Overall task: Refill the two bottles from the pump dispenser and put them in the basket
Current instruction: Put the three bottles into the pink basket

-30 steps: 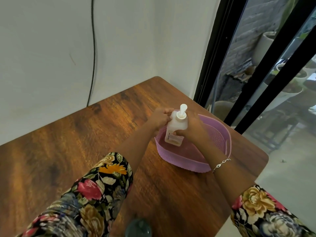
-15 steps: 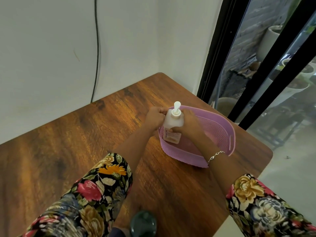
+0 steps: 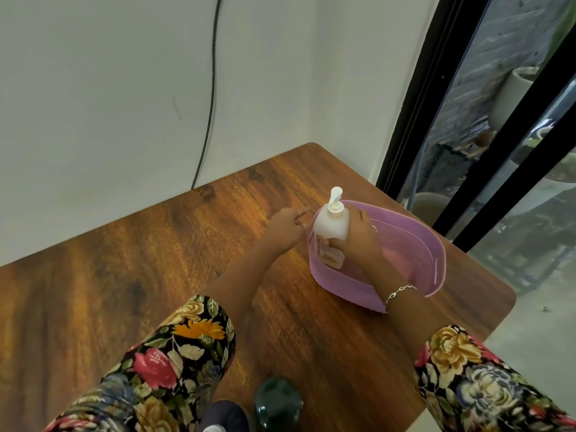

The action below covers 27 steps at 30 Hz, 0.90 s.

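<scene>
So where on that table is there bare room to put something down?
Bare table runs from the wall to the left hand, and a strip lies between the basket and the green bottle. Crowded: the basket's left end, with the pump dispenser and right hand.

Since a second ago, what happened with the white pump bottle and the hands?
The pump bottle went down into the pink basket. The left hand let go and now sits just outside the rim. The right hand still grips the bottle, and the basket stayed put on the table.
</scene>
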Motion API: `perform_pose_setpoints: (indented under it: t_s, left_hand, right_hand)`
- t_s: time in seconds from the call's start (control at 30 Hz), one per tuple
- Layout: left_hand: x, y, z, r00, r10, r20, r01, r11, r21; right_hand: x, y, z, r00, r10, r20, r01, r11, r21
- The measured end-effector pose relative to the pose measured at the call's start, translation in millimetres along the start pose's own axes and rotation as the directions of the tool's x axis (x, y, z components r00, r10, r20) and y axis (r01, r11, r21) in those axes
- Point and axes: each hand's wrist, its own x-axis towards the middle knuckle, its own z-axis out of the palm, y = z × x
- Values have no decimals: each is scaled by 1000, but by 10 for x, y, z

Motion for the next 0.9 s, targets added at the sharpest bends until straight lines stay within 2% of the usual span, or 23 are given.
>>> perform_pose_setpoints:
  t_s: [0.1,0.37,0.53,0.67,0.8,0.9]
  left_hand:
    - [-109,-122,-65,999,30,-13,-27,975,221]
    - [-454,-396,-321,994,100,-47,-58,833,551]
    - [-749,-553,-445,991,113,-67,-56,828,558]
    - [-1051,-690,-519,994,79,-77,-31,869,493]
    - [-1305,-811,-563,996,62,-69,-24,894,448]
    - [-1480,-881,-609,998,45,-48,-20,899,437]
  right_hand:
    - [-72,-10,1,999,22,-28,-22,1000,-5]
    - [-476,-113,-138,999,-32,32,32,999,-4]
    - [-844,-380,-251,992,-92,90,86,994,69]
    - [-1190,-678,-295,961,-196,196,170,975,144]
    - [-1439,-880,-256,901,-330,282,257,929,265]
    - [-1597,-1011,-173,813,-443,377,360,892,272]
